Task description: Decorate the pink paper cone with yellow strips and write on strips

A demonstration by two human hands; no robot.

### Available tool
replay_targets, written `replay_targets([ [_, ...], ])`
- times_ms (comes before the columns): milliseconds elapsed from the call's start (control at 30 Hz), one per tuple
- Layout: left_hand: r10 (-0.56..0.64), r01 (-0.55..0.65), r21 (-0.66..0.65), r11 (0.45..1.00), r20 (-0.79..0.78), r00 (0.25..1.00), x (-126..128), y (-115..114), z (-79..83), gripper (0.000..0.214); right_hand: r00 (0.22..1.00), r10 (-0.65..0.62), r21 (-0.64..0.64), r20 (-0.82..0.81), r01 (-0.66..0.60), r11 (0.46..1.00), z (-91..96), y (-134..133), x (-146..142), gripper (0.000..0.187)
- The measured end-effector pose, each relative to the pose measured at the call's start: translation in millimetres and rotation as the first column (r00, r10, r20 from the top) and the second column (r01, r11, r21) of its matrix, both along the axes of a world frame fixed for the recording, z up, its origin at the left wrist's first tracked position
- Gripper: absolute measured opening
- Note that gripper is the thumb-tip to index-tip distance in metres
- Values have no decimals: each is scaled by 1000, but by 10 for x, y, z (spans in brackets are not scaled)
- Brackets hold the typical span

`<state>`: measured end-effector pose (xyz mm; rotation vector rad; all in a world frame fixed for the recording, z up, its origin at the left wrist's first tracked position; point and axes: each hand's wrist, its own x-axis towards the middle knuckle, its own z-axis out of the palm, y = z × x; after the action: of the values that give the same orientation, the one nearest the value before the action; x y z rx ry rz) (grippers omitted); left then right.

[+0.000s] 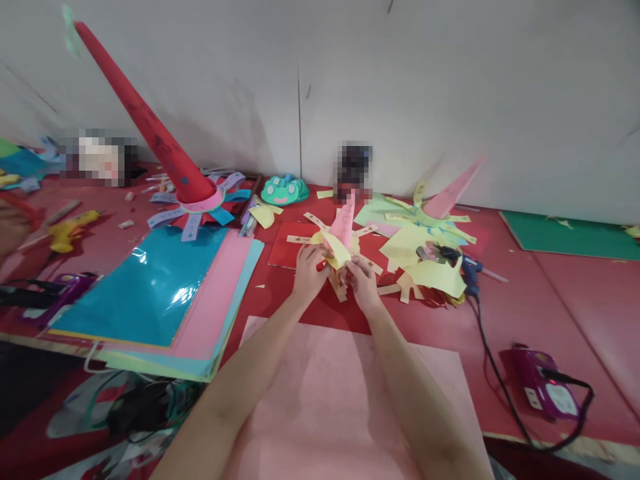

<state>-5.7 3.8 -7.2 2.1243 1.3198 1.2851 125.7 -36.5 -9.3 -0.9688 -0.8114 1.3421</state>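
Both hands meet at a small pink paper cone (344,223) that stands upright amid cream paper strips (316,221) spread out around its base. A pale yellow paper strip (336,249) curves across the front of the cone. My left hand (311,268) is closed on the strip's left part, thumb and fingers together. At its right end, my right hand (362,279) pinches the same strip. Under the cone lies a red sheet (281,252). The fingertips partly hide the cone's base.
A tall red cone (150,127) with paper strips stands left, behind stacked coloured sheets (150,287). Another pink cone (457,190) stands right. A blue glue gun (471,275) has its cord running to a purple power strip (546,387). A yellow glue gun (70,230) lies left.
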Motion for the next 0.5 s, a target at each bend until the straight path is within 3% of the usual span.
replay_targets([
  [233,-39,40,41,998,-8,999,5,-9,-7,1,991,-111,-50,-69,107,993,52,12,4,19],
  [500,-87,87,81,993,-9,996,10,-8,-25,8,993,-114,-11,-37,113,994,10,27,10,19],
])
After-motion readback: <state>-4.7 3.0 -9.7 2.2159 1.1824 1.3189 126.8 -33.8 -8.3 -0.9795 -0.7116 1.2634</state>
